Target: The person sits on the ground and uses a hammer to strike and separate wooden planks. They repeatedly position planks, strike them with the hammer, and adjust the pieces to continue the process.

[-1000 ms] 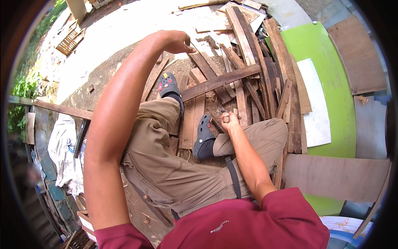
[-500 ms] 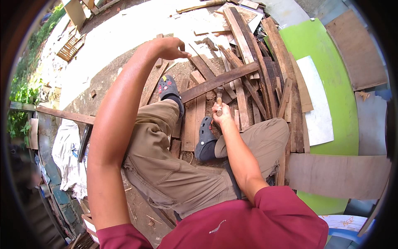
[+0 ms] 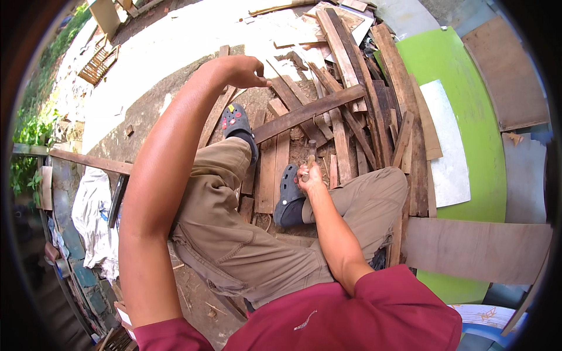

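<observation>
My right hand [image 3: 311,175] is closed around the wooden handle of a hammer [image 3: 312,151], its metal head upward in view. The hammer is beside my right shoe [image 3: 288,193], just below a dark wooden plank [image 3: 310,112] lying slantwise across other boards. The plank's lower left end is by my left shoe [image 3: 236,124]. Farther out, my left hand [image 3: 249,72] hangs with bent fingers and a gap between them, near the ends of several loose boards. No object shows in it, though part of the fingers is hidden.
A pile of long boards [image 3: 357,76] fills the right side. Beyond it are a green panel [image 3: 480,128], a white sheet [image 3: 448,152] and plywood [image 3: 477,248]. White cloth [image 3: 93,222] hangs at the left. A slatted wooden piece [image 3: 98,61] lies farther off.
My right hand has drawn the hammer a little toward me, so its head is now apart from the slanting plank. My left hand has barely moved.
</observation>
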Motion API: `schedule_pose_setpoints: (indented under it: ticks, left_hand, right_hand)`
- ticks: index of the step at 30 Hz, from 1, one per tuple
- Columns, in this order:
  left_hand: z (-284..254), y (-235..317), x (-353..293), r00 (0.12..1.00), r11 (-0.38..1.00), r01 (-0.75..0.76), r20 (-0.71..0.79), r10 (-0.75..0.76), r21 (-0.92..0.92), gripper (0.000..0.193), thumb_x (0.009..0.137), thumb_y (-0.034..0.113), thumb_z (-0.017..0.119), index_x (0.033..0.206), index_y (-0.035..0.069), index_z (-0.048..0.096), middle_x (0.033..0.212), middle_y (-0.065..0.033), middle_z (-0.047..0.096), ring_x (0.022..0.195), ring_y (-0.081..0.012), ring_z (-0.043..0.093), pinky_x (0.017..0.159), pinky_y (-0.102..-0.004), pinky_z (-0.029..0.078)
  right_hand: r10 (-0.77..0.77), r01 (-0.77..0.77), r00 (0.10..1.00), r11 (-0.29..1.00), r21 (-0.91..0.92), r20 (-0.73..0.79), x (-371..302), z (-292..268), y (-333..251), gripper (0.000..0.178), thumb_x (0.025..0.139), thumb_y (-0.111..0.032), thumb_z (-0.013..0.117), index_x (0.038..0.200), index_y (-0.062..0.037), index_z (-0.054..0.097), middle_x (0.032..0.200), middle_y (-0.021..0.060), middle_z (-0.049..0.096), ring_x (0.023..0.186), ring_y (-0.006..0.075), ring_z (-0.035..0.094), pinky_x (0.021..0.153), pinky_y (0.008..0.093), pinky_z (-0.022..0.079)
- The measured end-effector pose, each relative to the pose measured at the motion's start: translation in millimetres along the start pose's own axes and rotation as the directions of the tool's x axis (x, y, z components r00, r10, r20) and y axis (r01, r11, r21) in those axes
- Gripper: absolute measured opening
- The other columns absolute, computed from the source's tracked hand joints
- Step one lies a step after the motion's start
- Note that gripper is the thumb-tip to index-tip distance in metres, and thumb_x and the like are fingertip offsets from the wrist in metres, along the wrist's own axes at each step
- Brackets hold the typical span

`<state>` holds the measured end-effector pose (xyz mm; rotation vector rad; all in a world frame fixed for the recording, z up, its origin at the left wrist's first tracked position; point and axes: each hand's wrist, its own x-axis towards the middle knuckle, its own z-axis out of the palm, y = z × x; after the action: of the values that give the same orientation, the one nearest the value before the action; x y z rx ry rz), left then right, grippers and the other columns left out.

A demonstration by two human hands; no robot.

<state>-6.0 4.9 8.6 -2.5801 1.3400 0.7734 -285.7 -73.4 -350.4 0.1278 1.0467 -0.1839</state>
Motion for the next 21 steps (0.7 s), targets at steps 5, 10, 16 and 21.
schedule_pose_setpoints:
  ticks: [5,10,16,21]
  left_hand:
    - [5.7,-3.3,13.5,0.991,0.994,-0.089,-0.095,0.095,0.066,0.054,0.099,0.051,0.057,0.127,0.005,0.064,0.097,-0.0150,0.074,0.087,-0.0278,0.073,0.081,-0.0437,0.055]
    - [10.2,-7.5,2.9,0.999,0.999,-0.032,-0.021,0.033,0.015,0.051,0.099,0.049,0.057,0.124,0.004,0.066,0.095,-0.0143,0.075,0.088,-0.0280,0.073,0.083,-0.0439,0.054]
    - [7.0,-8.3,13.6,1.000,0.972,0.005,-0.024,0.001,0.233,0.050,0.098,0.048,0.059,0.122,0.004,0.067,0.114,-0.0172,0.071,0.108,-0.0329,0.067,0.093,-0.0448,0.052]
    - [3.4,19.3,11.5,0.995,0.971,-0.061,-0.064,0.078,0.232,0.049,0.097,0.047,0.059,0.119,0.005,0.069,0.113,-0.0172,0.071,0.108,-0.0327,0.067,0.094,-0.0445,0.052]
  right_hand:
    - [-0.014,0.017,1.000,0.988,0.156,-0.023,36.0,15.1,-27.6,0.039,0.108,-0.035,0.033,0.085,-0.0051,0.043,0.062,0.0014,0.044,0.045,0.0100,0.042,0.039,0.0235,0.038]
    - [-0.105,0.126,0.981,0.984,-0.125,0.163,9.4,19.6,-26.5,0.043,0.107,-0.048,0.038,0.094,-0.0085,0.044,0.069,0.0019,0.046,0.048,0.0100,0.040,0.040,0.0247,0.037]
    - [-0.233,0.231,0.972,0.970,-0.081,-0.015,-11.2,-3.6,-27.7,0.032,0.107,-0.042,0.046,0.097,-0.0114,0.044,0.065,-0.0010,0.041,0.050,0.0090,0.041,0.042,0.0238,0.038]
    - [-0.215,0.237,0.971,0.918,-0.318,0.102,-51.2,-6.0,-24.9,0.024,0.100,-0.028,0.064,0.093,-0.0136,0.046,0.069,-0.0019,0.043,0.050,0.0068,0.039,0.041,0.0227,0.035]
